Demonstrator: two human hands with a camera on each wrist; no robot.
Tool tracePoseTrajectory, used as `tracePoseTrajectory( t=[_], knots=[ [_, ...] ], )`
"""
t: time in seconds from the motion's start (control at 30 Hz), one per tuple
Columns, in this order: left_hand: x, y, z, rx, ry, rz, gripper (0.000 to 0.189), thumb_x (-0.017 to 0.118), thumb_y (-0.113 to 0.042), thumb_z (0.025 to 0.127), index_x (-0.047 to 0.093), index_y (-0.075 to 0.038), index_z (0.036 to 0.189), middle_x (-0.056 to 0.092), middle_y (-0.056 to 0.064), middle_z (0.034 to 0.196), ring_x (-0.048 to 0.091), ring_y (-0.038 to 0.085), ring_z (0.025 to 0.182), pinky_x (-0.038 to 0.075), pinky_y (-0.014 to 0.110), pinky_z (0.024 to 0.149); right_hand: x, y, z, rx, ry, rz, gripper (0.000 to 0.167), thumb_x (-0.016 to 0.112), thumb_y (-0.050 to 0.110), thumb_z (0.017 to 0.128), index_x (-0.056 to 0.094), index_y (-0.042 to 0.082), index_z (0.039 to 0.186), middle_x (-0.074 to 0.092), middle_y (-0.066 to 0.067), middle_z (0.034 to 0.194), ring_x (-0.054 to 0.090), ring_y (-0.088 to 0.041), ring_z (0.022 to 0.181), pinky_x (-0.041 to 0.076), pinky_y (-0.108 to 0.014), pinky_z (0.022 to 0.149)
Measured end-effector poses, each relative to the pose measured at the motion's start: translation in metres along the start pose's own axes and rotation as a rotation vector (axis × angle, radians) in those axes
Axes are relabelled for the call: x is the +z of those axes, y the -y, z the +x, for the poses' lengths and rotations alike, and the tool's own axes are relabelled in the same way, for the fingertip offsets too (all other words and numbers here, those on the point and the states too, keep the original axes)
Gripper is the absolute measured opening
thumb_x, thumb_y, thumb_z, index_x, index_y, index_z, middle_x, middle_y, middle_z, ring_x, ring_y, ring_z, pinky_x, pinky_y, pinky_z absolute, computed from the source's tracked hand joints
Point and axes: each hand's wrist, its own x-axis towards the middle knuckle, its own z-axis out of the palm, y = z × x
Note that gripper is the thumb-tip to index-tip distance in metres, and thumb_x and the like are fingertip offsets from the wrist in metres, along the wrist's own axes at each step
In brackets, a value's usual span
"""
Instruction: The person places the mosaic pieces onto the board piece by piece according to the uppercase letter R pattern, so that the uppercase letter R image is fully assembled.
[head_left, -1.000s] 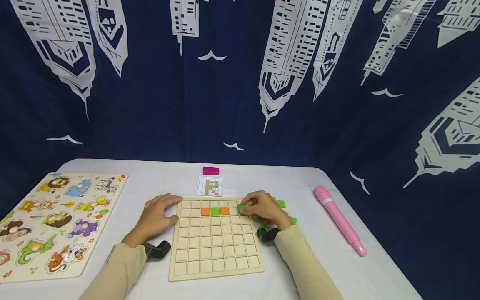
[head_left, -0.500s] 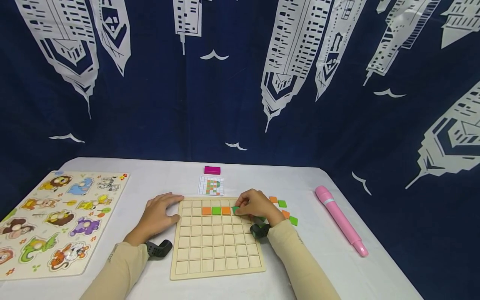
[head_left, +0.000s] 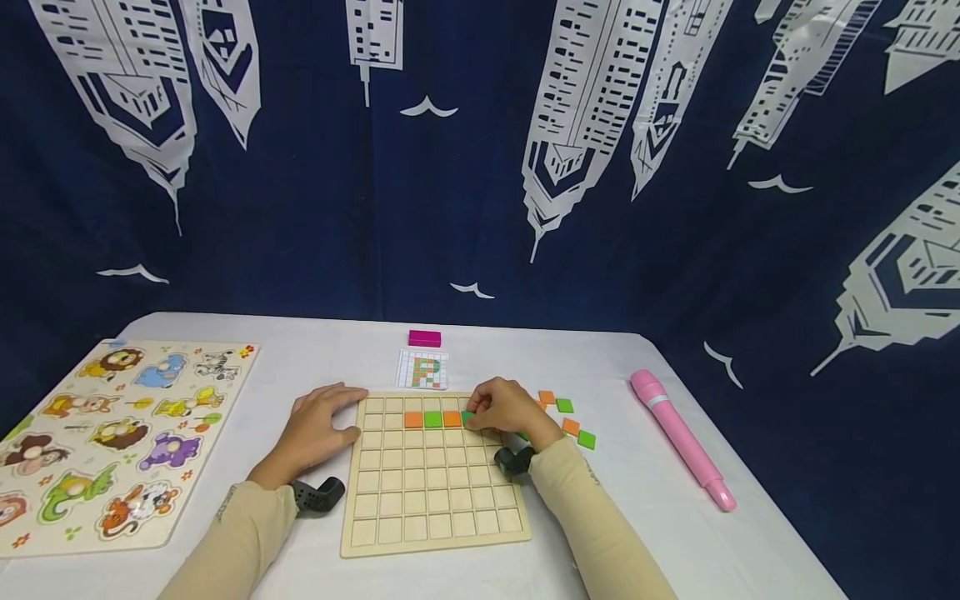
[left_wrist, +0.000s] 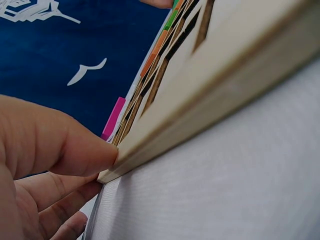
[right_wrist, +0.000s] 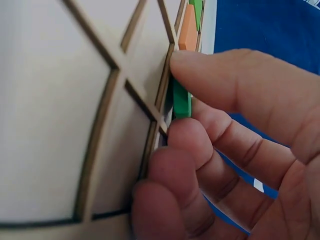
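Thumb and fingertips of the right hand [head_left: 513, 412] are pinching a green tile [right_wrist: 182, 102] over the wooden grid board [head_left: 423, 483], at the sixth cell of the second row from the top. The tile is sitting right beside an orange tile [head_left: 452, 419]; whether it is lying fully flat in its cell, the views are not showing. Further left along that row, a light green tile [head_left: 432, 419] and another orange tile [head_left: 414, 420] are filling neighbouring cells. The left hand [head_left: 318, 425] is resting against the board's upper left corner, its fingers reaching out to the corner and its thumb spreading apart from them to press on the side edge.

Just past the board's right edge, loose orange and green tiles [head_left: 587, 439] are lying scattered on the white desk [head_left: 720, 567]. Behind the board, a card [head_left: 423, 370] is showing a grid with orange and green squares, and a magenta block [head_left: 424, 338] is lying beyond it. An animal picture board [head_left: 135, 442] is occupying the left side, while a pink rod [head_left: 682, 437] is lying at a slant on the right.
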Motion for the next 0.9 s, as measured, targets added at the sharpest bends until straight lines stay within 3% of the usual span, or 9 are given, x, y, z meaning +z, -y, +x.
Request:
tracePoseTrajectory(
  t=[0.3,0.6,0.8,0.9],
  knots=[
    [0.000,0.000,0.000,0.002,0.006,-0.005,0.058,0.073,-0.010,0.085,0.068,0.002,0.141,0.065,0.022,0.147,0.044,0.050,0.149,0.024,0.068,0.121,-0.009,-0.005,-0.006,-0.032,0.020,0.013,0.017,0.086,0.008,0.089,0.077,0.005,0.103,0.066,0.003,0.079,0.055,-0.010,0.063,0.048,-0.022,0.061],
    [-0.001,-0.001,0.000,0.008,0.009,0.001,0.058,0.073,-0.011,0.085,0.068,0.001,0.141,0.065,0.023,0.148,0.045,0.050,0.149,0.025,0.069,0.121,-0.029,-0.034,-0.033,-0.148,0.030,0.261,0.026,0.070,0.011,0.102,0.072,-0.008,0.120,0.067,-0.007,0.090,0.059,-0.016,0.065,0.055,-0.029,0.063],
    [-0.002,-0.002,-0.001,0.015,0.006,0.002,0.058,0.073,-0.011,0.085,0.068,0.001,0.141,0.065,0.024,0.147,0.045,0.051,0.148,0.026,0.069,0.120,-0.041,-0.062,-0.053,-0.149,0.009,0.356,0.031,0.069,0.009,0.102,0.068,-0.011,0.125,0.069,-0.015,0.092,0.060,-0.015,0.066,0.053,-0.025,0.060],
    [-0.002,-0.003,-0.001,0.024,0.002,0.002,0.058,0.073,-0.012,0.084,0.069,0.002,0.140,0.065,0.024,0.146,0.046,0.051,0.147,0.027,0.069,0.119,-0.046,-0.072,-0.063,-0.132,-0.004,0.356,0.032,0.069,0.008,0.102,0.066,-0.013,0.125,0.069,-0.013,0.091,0.059,-0.013,0.067,0.053,-0.024,0.060]
  ],
)
